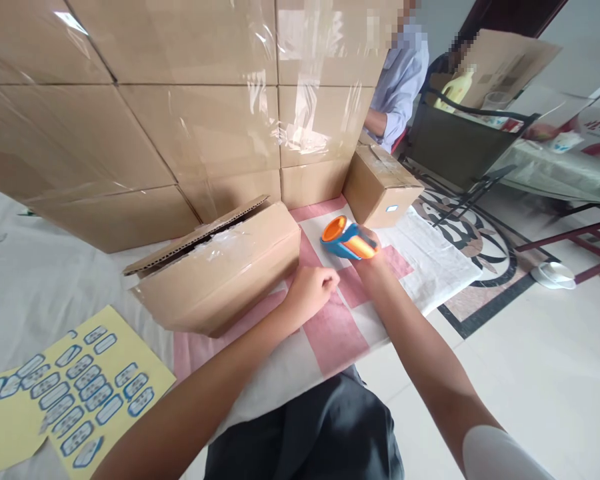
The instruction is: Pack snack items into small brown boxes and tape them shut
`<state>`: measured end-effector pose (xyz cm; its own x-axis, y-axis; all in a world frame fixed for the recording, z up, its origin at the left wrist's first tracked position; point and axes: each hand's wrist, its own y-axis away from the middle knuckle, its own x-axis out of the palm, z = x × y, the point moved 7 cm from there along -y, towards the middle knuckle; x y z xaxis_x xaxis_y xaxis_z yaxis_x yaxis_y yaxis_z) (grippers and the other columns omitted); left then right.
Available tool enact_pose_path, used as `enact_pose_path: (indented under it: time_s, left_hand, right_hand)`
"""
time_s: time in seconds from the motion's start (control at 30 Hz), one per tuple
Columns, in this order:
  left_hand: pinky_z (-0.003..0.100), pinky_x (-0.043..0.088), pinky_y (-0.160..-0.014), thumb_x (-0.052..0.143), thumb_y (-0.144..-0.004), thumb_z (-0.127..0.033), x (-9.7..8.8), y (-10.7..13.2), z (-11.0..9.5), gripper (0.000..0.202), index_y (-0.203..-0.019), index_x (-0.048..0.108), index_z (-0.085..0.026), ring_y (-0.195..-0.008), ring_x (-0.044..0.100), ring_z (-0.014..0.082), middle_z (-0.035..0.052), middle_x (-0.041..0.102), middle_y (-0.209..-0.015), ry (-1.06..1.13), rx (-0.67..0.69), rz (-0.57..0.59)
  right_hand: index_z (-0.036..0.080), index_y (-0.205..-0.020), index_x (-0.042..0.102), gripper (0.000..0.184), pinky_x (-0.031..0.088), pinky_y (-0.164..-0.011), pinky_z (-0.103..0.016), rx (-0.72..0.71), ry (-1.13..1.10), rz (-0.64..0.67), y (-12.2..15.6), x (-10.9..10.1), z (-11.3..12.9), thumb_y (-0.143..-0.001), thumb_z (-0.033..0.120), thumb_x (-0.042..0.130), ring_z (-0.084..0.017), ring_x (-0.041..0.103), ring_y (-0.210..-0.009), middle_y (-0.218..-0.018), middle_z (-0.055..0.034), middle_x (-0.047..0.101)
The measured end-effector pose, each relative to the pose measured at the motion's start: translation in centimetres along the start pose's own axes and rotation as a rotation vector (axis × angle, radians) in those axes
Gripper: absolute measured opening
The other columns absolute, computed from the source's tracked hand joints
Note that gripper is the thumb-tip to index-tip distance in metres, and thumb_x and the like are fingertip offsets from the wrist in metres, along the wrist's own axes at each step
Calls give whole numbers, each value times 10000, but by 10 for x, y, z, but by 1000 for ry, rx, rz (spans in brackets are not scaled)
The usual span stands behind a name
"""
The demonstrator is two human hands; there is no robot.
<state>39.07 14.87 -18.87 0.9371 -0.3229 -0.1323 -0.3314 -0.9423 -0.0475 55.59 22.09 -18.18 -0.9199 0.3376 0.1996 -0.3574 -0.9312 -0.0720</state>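
Note:
My right hand [369, 245] is closed around an orange-and-blue tape dispenser [350, 239], held over the red-and-white cloth with its round orange hub facing left. My left hand [310, 293] is curled into a loose fist at the right end of a long cardboard box [230, 267]; no object shows in its fingers. That box stands tilted on the cloth [335, 333], a dark gap under its raised top flap and clear tape on its top edge. Beyond the dispenser sits a smaller taped box [383, 183] with a small blue-edged label.
Stacked, film-wrapped cartons [200, 127] rise behind the long box. Yellow sheets of blue-edged labels [95, 380] lie at lower left. A person in a light blue shirt [405, 67] is beyond the stack. A dark chair [460, 147] and white bowls [553, 275] are at right.

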Motion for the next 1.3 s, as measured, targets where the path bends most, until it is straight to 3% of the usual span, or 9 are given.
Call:
enact_pose_path:
  time_s: [0.17,0.3,0.43,0.57,0.67,0.77,0.93,1.1,1.3]
  left_hand:
    - [212,409,-490,650,-862,-278,-8,-3,11,157,-868,763,-169,-491,505,91,44,771,-798,32,-2,-15]
    - [208,381,-393,651,-872,-391,-12,-8,20,293,-971,748,-132,-422,427,68,65,770,-804,107,-59,-45]
    - [198,374,-381,686,-846,-428,-14,-8,20,341,-983,741,-121,-434,444,62,75,774,-819,158,-75,-61]
    - [199,377,-386,703,-831,-435,-14,-4,18,389,-1034,741,-105,-437,446,59,88,779,-825,181,-85,-82]
    - [198,375,-386,703,-840,-431,-16,2,12,434,-1108,743,-92,-441,444,56,98,781,-844,168,-89,-95]
    - [195,358,-375,711,-848,-403,-20,11,-1,540,-1294,689,-99,-440,431,58,85,783,-838,140,-82,-92]
    - [211,370,-400,689,-893,-378,-28,32,-37,634,-1479,563,-170,-428,407,62,38,790,-835,18,23,-103]
    - [240,497,-612,675,-924,-325,-34,60,-66,564,-1460,580,-178,-646,658,144,36,798,-831,-115,215,-149]
    - [270,506,-660,646,-954,-334,-46,97,-79,529,-1454,554,-188,-738,718,177,59,806,-904,-248,249,-381]
  right_hand:
    - [235,-683,396,459,427,-542,-269,-167,-13,-29,-2,-4,22,-853,597,621,-119,456,-550,-606,35,434]
    - [226,-698,457,513,422,-608,-256,-380,191,-49,-7,-1,25,-887,693,556,-127,476,-641,-666,22,477]
    - [210,-739,538,514,434,-650,-252,-313,313,52,-26,9,-4,-863,708,563,-127,498,-690,-698,23,537]
    - [191,-1051,624,541,488,-738,-285,-273,316,37,-31,8,-11,-758,634,724,-167,592,-866,-965,-43,653]
    - [214,-1171,635,518,478,-816,-310,-405,356,24,-7,4,16,-794,555,737,-200,592,-1024,-1160,-84,642]
    - [230,-974,711,319,467,-839,-321,-546,379,169,32,7,50,-944,529,600,-194,615,-944,-996,-50,679]
    - [230,-867,732,338,466,-780,-336,-497,366,391,80,8,76,-963,530,608,-195,621,-842,-878,-43,681]
    - [229,-961,750,258,460,-727,-337,-488,430,653,112,29,93,-927,478,690,-193,622,-837,-934,-57,711]
    - [239,-821,717,159,449,-904,-404,-705,528,859,139,70,134,-947,334,701,-207,592,-892,-857,-34,696]
